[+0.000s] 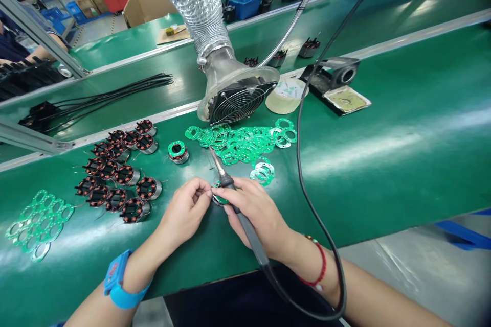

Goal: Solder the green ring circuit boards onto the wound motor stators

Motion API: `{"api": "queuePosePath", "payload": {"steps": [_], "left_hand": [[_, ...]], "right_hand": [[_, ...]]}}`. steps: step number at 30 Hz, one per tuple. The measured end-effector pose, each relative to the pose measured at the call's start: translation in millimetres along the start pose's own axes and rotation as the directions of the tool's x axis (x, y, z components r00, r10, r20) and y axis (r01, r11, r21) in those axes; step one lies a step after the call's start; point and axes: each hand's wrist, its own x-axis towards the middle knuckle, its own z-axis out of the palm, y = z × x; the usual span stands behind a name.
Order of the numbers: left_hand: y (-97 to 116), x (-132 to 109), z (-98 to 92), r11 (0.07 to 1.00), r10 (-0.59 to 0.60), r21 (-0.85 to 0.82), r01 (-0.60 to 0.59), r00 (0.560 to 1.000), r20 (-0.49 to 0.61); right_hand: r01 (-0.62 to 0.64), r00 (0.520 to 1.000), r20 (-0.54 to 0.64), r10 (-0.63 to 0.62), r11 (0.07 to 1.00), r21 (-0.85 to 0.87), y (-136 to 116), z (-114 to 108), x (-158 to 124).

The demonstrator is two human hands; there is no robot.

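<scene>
My right hand point(264, 214) is closed around a soldering iron point(253, 241), whose metal tip points up and away, over the green bench. Thumb and fingers of my left hand point(187, 209) are pinched together at the edge of a motor stator point(220, 199) topped with a green ring board. What the pinch holds is too small to make out. My right fingertips also touch this stator, and both hands partly hide it. Just beyond lies a heap of green ring boards point(245, 143). Another stator point(178, 152) with a green board on top stands to the left of the heap.
Copper-wound stators point(125, 176) stand grouped at left, beside a panel of joined ring boards point(40, 222). A fume extractor hood point(240, 89) hangs low over the heap. The iron's black cable point(301, 163) loops at right. An iron stand point(339, 84) sits at the back.
</scene>
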Motion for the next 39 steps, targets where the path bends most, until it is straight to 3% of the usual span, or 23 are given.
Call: {"api": "queuePosePath", "payload": {"steps": [7,14,21,27,32,39], "left_hand": [[6,-3,3.8,0.998,0.045,0.044,-0.044,0.999,-0.009],[0,-3,5.3,0.997,-0.005,-0.077,0.007,1.000,0.022],[-6,1,6.9,0.948,-0.131,-0.291,0.132,0.991,0.026],[0,5,6.0,0.941,-0.172,-0.288,0.178,0.984,0.047],[-3,7,8.2,0.957,-0.186,-0.224,0.182,0.983,0.005],[-5,6,10.2,0.980,-0.164,-0.122,0.157,0.985,-0.048]], "right_hand": [[0.073,0.996,-0.050,-0.073,0.997,-0.003,-1,-2,4],[0.022,0.999,-0.028,-0.023,0.999,-0.045,0,-3,2],[-0.012,1.000,-0.023,0.010,0.998,-0.057,-1,-3,2],[-0.066,0.981,-0.183,0.071,0.997,0.031,0,-11,4],[-0.131,0.934,-0.312,0.175,0.979,0.157,-2,-20,-2],[-0.045,0.922,-0.360,0.144,0.962,0.271,-2,-25,-7]]}}
